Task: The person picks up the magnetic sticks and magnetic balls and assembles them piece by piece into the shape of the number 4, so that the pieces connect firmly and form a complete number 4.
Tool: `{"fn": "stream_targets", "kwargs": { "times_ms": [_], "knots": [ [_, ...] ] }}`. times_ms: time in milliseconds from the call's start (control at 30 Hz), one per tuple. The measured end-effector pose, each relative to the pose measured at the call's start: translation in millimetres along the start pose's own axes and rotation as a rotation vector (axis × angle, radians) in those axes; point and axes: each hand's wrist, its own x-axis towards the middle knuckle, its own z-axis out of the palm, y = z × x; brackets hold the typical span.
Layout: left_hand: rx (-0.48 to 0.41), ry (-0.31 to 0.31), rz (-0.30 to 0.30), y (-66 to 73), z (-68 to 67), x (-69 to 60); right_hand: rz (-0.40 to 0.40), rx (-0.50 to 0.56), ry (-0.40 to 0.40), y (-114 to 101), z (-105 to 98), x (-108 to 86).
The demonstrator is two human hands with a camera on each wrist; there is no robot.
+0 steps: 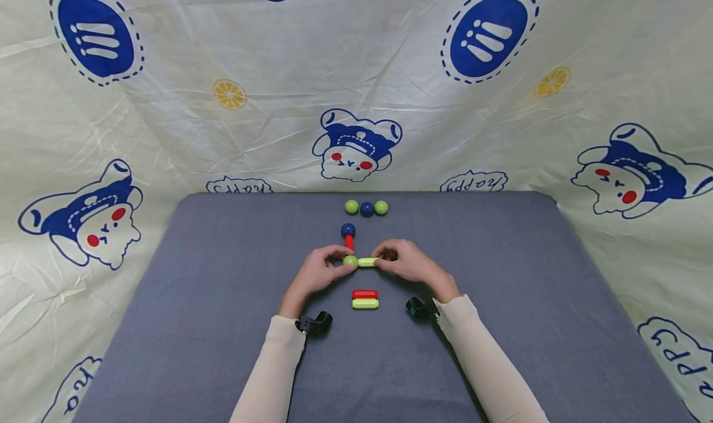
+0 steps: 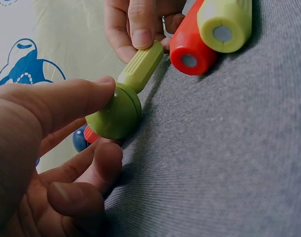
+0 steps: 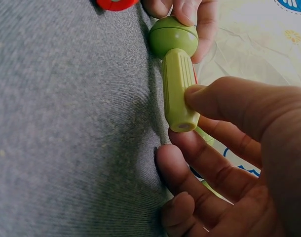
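A green ball [image 1: 350, 261] lies on the cloth, pinched between the thumb and fingers of my left hand [image 1: 320, 270]. From its right side extends a yellow-green magnetic rod [image 1: 367, 262], its end touching the ball. My right hand [image 1: 409, 261] pinches that rod near its free end, where a small metal disc [image 3: 184, 126] shows in the right wrist view. Behind the green ball, a red rod [image 1: 349, 243] runs away from me to a blue ball [image 1: 348, 230]; its near end is partly hidden by my left fingers.
Nearer to me lie a red rod [image 1: 364, 294] and a yellow-green rod [image 1: 365, 304], side by side. Toward the far edge of the grey cloth-covered table [image 1: 234, 348], a blue ball [image 1: 366, 209] sits between two green balls [image 1: 351, 207]. A printed sheet [image 1: 278, 138] hangs beyond.
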Motion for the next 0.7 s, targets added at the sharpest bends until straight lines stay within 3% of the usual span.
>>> {"fn": "stream_targets", "kwargs": {
  "times_ms": [700],
  "knots": [
    [0.003,0.004,0.008,-1.2,0.0,0.3,0.005,0.003,0.013,-0.1,0.9,-2.2]
  ]
}}
